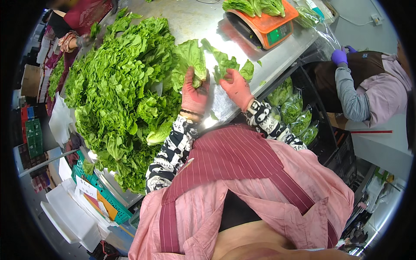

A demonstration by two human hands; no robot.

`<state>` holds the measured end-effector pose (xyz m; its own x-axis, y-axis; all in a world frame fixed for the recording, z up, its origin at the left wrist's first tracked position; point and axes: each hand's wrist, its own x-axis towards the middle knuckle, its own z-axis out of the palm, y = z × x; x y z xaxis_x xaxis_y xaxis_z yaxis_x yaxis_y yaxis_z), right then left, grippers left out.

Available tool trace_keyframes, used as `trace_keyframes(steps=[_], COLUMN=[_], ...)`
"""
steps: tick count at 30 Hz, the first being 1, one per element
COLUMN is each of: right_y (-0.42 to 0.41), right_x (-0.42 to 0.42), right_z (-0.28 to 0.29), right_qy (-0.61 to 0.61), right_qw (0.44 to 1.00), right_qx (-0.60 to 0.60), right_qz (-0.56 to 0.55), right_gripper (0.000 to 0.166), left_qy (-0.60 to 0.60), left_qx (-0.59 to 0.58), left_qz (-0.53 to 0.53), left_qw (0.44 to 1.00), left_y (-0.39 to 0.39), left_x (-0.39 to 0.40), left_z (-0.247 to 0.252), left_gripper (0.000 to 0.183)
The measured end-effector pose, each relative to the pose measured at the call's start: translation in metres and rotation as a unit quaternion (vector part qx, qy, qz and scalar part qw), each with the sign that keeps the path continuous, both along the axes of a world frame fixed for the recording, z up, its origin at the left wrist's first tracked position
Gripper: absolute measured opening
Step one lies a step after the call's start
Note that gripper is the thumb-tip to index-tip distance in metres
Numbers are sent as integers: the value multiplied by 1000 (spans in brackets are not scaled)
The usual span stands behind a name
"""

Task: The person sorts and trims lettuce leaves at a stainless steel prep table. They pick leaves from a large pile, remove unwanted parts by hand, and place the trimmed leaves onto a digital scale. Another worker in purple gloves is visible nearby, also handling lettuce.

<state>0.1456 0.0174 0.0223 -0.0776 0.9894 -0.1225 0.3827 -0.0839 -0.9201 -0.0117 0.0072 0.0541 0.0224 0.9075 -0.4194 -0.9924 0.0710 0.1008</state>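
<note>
My left hand [196,94], in a reddish glove with a darkened thumb and fingers, grips a green lettuce head [190,60] by its pale base. Just right of it, my right hand [237,90], in a similar glove, has its fingers curled on a loose lettuce leaf [224,61]; part of the leaf is hidden behind the fingers. Other leaf pieces [247,70] lie beside it on the metal table [188,18]. A large heap of leafy lettuce [120,87] rises left of my left hand, with a paler lettuce head [161,133] near its front edge.
An orange scale [273,31] bears lettuce at the back right. Below the table's right edge, bagged lettuce [292,107] sits in a dark crate [320,107]. Co-workers stand at right [357,81] and far left [81,19]. A teal basket [120,211] and white foam boxes [71,211] are at lower left.
</note>
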Motion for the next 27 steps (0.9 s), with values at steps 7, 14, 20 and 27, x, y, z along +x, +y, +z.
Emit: trace_keyframes(steps=[7, 14, 20, 27], right_y=[0, 9, 5, -4], right_x=[-20, 4, 7, -2], right_z=[48, 64, 54, 68], right_qy=[-78, 520, 530, 97], right_qw=[981, 828, 800, 993], right_qx=[160, -208, -269, 60], right_qz=[79, 26, 76, -40], right_gripper=[51, 31, 24, 25], left_qy=[412, 52, -31, -113], left_qx=[61, -73, 130, 6], left_qz=[-33, -62, -211, -158], left_qw=[909, 994, 968, 981], left_y=[-14, -7, -3, 2], left_x=[12, 8, 4, 13], left_z=[-3, -10, -28, -24], left_gripper=[35, 33, 42, 38])
